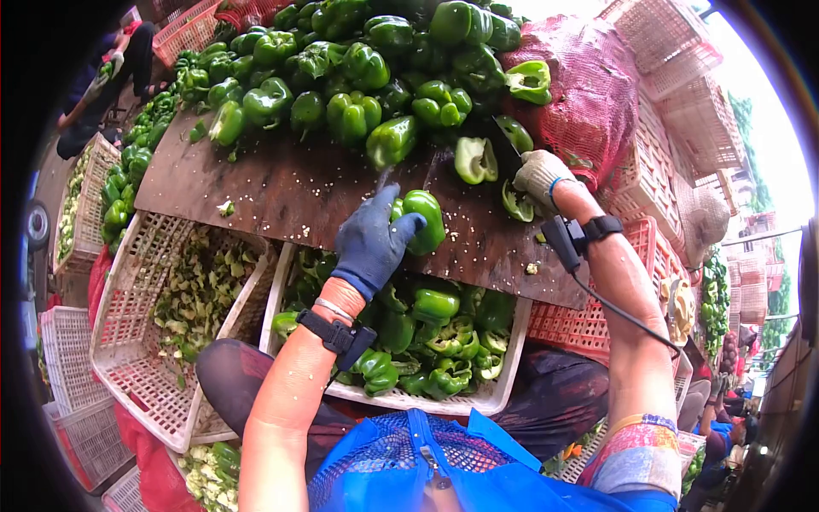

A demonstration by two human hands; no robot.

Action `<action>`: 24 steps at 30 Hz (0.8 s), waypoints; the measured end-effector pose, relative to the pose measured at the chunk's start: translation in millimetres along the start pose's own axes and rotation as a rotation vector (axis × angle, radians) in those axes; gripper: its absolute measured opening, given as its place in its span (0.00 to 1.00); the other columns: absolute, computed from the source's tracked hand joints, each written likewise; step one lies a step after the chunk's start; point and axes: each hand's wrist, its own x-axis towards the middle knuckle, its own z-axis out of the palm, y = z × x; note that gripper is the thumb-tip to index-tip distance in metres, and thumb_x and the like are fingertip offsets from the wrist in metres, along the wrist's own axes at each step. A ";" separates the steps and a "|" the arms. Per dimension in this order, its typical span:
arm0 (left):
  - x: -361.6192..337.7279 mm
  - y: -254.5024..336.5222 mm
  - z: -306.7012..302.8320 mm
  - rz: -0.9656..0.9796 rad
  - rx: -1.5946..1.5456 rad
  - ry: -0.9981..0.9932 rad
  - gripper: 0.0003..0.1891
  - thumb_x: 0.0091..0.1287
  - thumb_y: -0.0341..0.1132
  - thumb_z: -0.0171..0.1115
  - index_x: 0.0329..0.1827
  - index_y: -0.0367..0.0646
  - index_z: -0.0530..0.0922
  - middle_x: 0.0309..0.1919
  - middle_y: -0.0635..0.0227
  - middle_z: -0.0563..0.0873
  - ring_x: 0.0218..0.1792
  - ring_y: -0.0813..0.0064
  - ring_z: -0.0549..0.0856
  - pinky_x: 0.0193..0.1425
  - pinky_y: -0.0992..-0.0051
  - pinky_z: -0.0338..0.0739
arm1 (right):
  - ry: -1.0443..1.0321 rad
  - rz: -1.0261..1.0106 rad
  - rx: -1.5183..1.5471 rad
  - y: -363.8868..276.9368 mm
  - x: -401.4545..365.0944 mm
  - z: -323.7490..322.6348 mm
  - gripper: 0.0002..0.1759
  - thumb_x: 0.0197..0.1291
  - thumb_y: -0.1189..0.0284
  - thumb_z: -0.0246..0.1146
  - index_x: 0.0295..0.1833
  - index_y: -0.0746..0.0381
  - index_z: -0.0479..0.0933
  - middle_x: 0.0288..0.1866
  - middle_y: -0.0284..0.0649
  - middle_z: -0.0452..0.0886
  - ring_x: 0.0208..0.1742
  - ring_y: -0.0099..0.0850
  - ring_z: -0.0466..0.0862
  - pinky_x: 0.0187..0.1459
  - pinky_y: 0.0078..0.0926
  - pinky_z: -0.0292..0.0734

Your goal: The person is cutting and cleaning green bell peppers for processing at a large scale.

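Note:
My left hand (368, 239), in a blue glove, is closed around a green bell pepper (424, 224) at the front of the dark wooden board (299, 192). My right hand (544, 177), in a pale knit glove, grips a knife (505, 145); its dark blade points up and away, and the handle is hidden in the fist. Beside the blade rests a cut pepper half (475, 160), its pale inside showing. A curved pepper piece (516, 203) lies just below the right hand. Pale seeds are scattered over the board.
Whole green peppers (354, 117) are heaped at the board's far side, against a red mesh sack (576, 90). Below the board, a white crate (505, 388) holds cut peppers; another crate (107, 341) at left holds green scraps. Stacked crates (682, 111) stand at right.

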 end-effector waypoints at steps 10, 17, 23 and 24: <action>-19.0 -11.6 -8.5 -0.135 -0.232 0.343 0.14 0.69 0.32 0.66 0.55 0.36 0.84 0.42 0.54 0.90 0.43 0.57 0.89 0.51 0.63 0.83 | 0.331 -0.225 0.546 -87.3 -152.1 28.3 0.14 0.61 0.69 0.65 0.48 0.66 0.80 0.36 0.56 0.85 0.41 0.51 0.88 0.43 0.44 0.81; -25.3 5.7 -2.9 -0.055 0.014 0.174 0.14 0.64 0.33 0.70 0.53 0.47 0.86 0.43 0.56 0.89 0.45 0.53 0.89 0.51 0.61 0.84 | -0.274 -0.343 -0.047 -110.6 -100.8 51.8 0.10 0.52 0.68 0.68 0.38 0.59 0.90 0.39 0.45 0.88 0.43 0.43 0.90 0.47 0.39 0.86; 17.1 -4.2 -28.7 0.077 0.148 0.284 0.14 0.63 0.32 0.69 0.51 0.46 0.85 0.43 0.55 0.88 0.45 0.48 0.88 0.50 0.56 0.83 | -0.146 0.006 1.057 -82.5 -132.1 25.8 0.10 0.61 0.73 0.66 0.47 0.63 0.81 0.26 0.34 0.80 0.20 0.24 0.78 0.22 0.25 0.75; 36.4 -11.1 -29.5 0.107 0.122 0.291 0.16 0.62 0.34 0.69 0.53 0.44 0.84 0.44 0.53 0.88 0.45 0.47 0.88 0.51 0.55 0.83 | -0.069 0.010 1.166 -76.2 -136.7 26.4 0.11 0.61 0.71 0.66 0.48 0.62 0.79 0.23 0.33 0.77 0.18 0.25 0.77 0.21 0.25 0.74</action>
